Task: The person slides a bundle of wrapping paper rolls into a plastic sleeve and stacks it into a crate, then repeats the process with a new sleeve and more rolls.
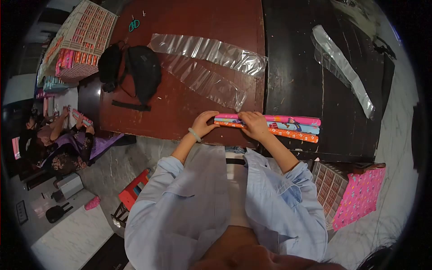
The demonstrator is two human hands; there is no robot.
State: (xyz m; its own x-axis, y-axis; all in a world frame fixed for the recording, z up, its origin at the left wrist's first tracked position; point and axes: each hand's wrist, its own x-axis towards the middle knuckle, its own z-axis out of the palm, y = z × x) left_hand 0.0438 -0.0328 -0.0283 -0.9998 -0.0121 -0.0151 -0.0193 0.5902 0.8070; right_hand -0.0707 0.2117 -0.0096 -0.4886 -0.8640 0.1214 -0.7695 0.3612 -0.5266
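Note:
Three printed wrapping paper rolls lie side by side along the table's near edge: a pink roll, a light blue roll and an orange roll. My left hand, with a pale bangle at the wrist, grips their left ends. Around the middle of the bundle, my right hand is closed from above, covering part of the rolls. Just beyond them, a clear plastic sleeve lies flat, and another clear sleeve is behind it.
A black bag, teal scissors and a black strip lie on the red-brown table. More plastic film rests on the dark table. Stacked crates stand left, near another person. A crate sits below right.

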